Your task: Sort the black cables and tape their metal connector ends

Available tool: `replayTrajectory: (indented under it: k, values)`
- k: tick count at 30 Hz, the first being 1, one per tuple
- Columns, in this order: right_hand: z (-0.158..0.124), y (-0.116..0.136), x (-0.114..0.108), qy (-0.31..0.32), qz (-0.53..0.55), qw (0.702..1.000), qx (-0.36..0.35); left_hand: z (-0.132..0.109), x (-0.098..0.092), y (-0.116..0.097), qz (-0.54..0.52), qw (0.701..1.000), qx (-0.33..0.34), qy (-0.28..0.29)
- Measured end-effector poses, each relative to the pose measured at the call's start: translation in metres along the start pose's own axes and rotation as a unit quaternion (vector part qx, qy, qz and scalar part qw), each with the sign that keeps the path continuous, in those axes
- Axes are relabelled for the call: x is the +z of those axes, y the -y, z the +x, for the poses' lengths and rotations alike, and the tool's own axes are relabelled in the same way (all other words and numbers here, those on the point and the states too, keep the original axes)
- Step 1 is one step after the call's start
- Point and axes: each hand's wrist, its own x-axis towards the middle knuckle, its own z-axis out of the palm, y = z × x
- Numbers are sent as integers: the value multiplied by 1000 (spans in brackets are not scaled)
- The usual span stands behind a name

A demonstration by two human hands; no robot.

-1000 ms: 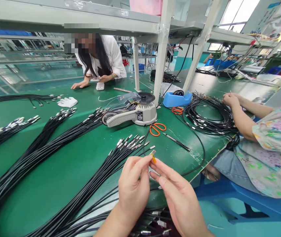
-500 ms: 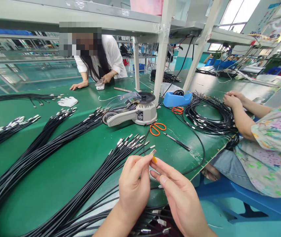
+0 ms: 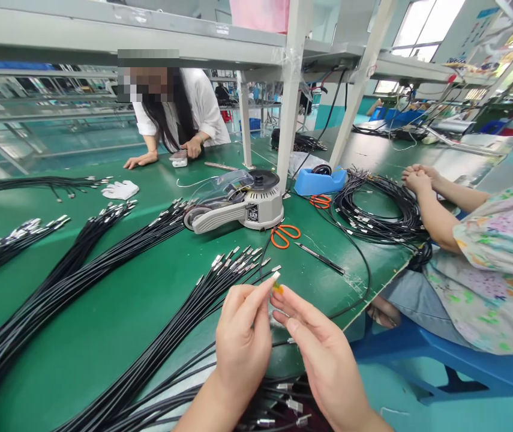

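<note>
Near the front of the green table, my left hand (image 3: 243, 333) pinches a small metal cable connector (image 3: 276, 276) between thumb and fingertips. My right hand (image 3: 323, 345) is beside it, fingers bent together, its fingertips at a small orange-yellow piece (image 3: 278, 289) just below the connector. A black cable runs between the hands. Left of them lies a bundle of black cables (image 3: 179, 321) with metal ends pointing away. More cable ends (image 3: 294, 405) show below the hands, partly hidden by them.
A tape dispenser machine (image 3: 256, 207), orange scissors (image 3: 285, 236), a knife (image 3: 320, 258) and a blue tape holder (image 3: 320, 181) stand or lie beyond. Cable bundles cover the left. One person sits at right by coiled cables (image 3: 373, 207); another leans over the far edge. Metal posts rise mid-table.
The view has shifted slightly. My hands keep nearly the same pose around the connector, which looks slightly turned. The hands of the person at right have come together.
</note>
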Motion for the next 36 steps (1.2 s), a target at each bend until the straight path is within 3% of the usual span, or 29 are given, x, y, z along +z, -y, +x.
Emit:
replayTrajectory:
  k: [5,9,14,19,24,28,33,36]
  values:
    - [-1,2,0,-45,-53,997,-12,4,1,-1,25,1000,1,-19]
    - [14,13,3,-77,-94,993,-5,3,2,-3,33,999,3,-3]
    - [33,21,9,-57,-102,993,2,2,2,-3,36,999,8,3]
    - [32,17,8,-65,-129,989,-12,4,1,-3,32,999,-26,20]
    - [32,14,6,-65,-138,988,-18,5,-1,-4,5,994,-89,56]
    - [35,12,6,-69,-145,987,-22,7,-2,-7,-38,978,-185,86]
    - [34,11,5,-73,-167,983,-39,11,-4,-13,-139,924,-338,116]
    - [34,12,5,-71,-174,981,-47,13,-4,-14,-213,886,-396,115]
